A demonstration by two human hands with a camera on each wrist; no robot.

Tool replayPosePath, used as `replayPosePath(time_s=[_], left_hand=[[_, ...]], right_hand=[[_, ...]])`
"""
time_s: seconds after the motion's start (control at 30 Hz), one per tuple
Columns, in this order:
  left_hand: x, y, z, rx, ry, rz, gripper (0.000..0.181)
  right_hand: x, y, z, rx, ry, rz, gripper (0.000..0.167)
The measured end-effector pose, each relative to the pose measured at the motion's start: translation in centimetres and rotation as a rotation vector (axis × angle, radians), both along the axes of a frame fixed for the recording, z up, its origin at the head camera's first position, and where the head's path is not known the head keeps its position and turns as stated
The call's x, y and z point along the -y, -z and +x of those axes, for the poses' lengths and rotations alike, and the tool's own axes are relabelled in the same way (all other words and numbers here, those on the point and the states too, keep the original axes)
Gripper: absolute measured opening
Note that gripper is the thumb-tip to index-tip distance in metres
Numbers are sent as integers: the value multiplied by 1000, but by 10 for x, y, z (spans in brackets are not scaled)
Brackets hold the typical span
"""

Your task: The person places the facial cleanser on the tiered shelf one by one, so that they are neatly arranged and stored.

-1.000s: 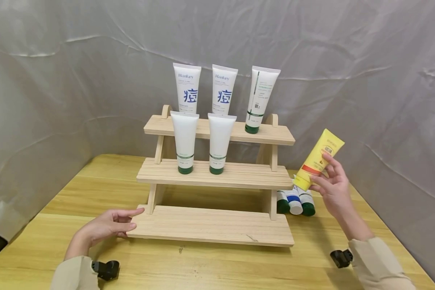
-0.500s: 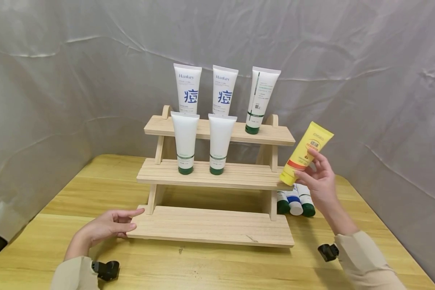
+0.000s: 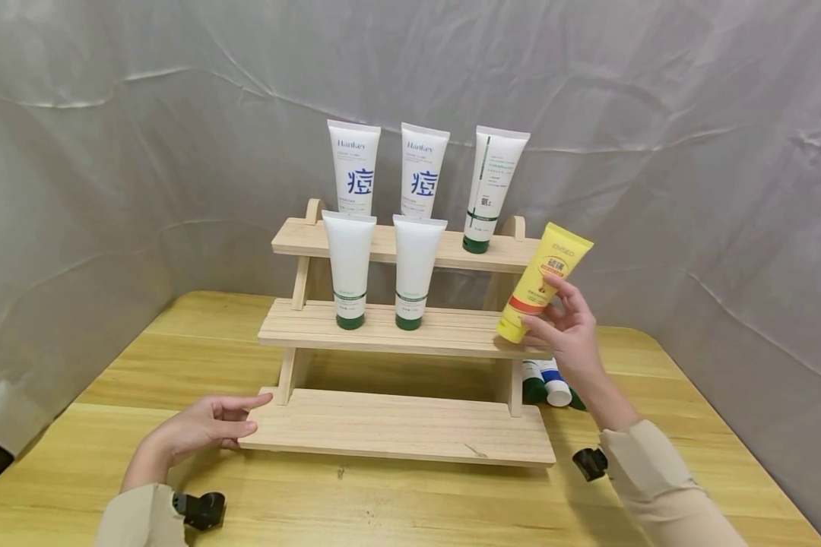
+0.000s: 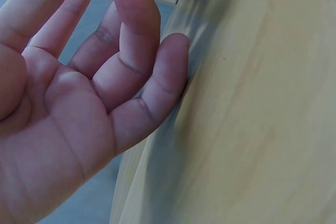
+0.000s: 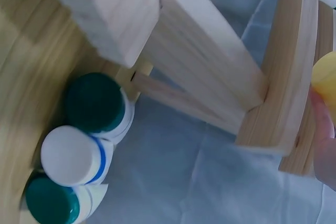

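Observation:
A three-tier wooden stand (image 3: pixel 397 425) carries three white tubes on its top tier, among them a green-capped one (image 3: pixel 492 182), and two plain white tubes (image 3: pixel 349 266) (image 3: pixel 417 266) on the middle tier. My right hand (image 3: pixel 568 330) pinches a yellow tube (image 3: pixel 543 277), tilted cap-down, at the right end of the middle tier; whether its cap touches the wood I cannot tell. In the right wrist view the yellow tube (image 5: pixel 326 77) shows only at the edge. My left hand (image 3: pixel 205 429) grips the left end of the bottom tier; the left wrist view shows its curled fingers (image 4: pixel 136 40).
Several capped tubes lie on the wooden table (image 3: pixel 178 365) behind the stand's right side, one with a white cap (image 3: pixel 558 393), seen in the right wrist view beside green caps (image 5: pixel 94 102). A grey cloth (image 3: pixel 212 152) hangs around the back and sides.
My right hand has moved left with the yellow tube, from above the lying tubes to the middle tier's right end. My left hand has stayed on the bottom tier.

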State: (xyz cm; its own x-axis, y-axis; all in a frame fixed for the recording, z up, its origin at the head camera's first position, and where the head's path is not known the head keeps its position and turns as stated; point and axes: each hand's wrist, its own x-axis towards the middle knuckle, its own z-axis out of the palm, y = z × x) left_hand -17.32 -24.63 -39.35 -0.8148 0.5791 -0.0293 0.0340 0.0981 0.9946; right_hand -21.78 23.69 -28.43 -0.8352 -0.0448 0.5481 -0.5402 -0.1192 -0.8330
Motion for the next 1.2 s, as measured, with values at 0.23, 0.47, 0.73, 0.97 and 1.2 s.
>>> replayPosePath(time_s=[0.23, 0.47, 0.73, 0.97, 1.2], left_hand=[[1, 1, 0, -4, -6, -10, 38], [1, 2, 0, 3, -6, -8, 38], [1, 1, 0, 0, -11, -21, 38], [0, 0, 0, -12, -21, -34, 37], [0, -1, 1, -5, -21, -36, 38]], right_hand=[[18, 1, -7, -17, -14, 73, 56], [31, 1, -15, -68, 3, 152, 56], [42, 1, -21, -101, 20, 230, 53], [46, 4, -27, -130, 25, 265, 53], [50, 5, -30, -154, 43, 283, 51]])
